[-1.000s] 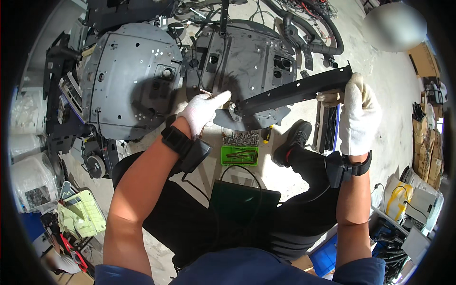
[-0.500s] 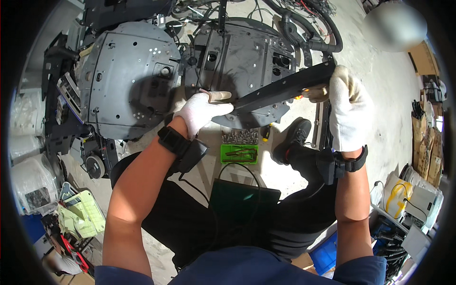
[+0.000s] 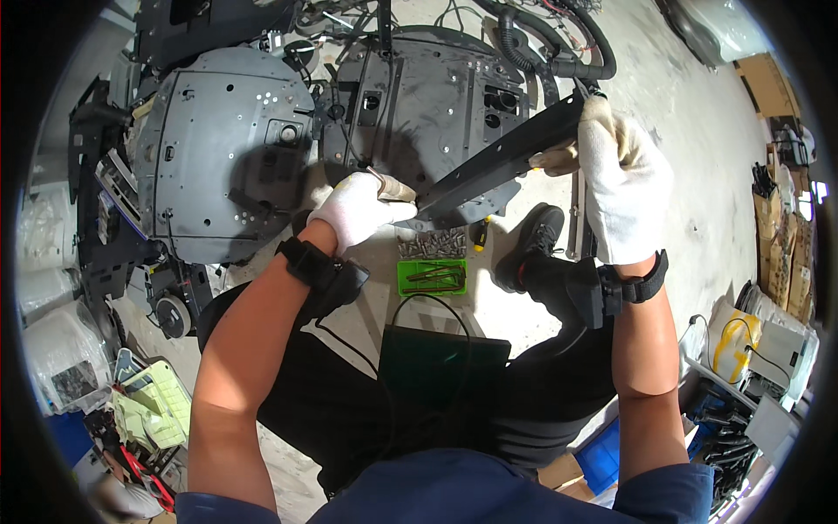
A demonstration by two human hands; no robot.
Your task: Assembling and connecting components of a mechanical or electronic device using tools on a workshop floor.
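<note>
on floor (image 3: 707,210), green tray (image 3: 408,293) holds dark rods (image 3: 438,277); hands (image 3: 621,179) pinch black bar (image 3: 500,162) at both ends

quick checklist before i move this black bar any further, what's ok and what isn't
1. Right hand gripping the black bar: ok, at its right end.
2. Left hand gripping the left end: cannot tell; fingertips are at it.
3. Gloves on both hands: ok.
4. Bar fastened at its left end: cannot tell, fingers hide it.
5. Metal fasteners in view: ok, beyond the green tray.
6. Floor beside the shoe tool-free: not ok, yellow-and-black tool there.
</note>
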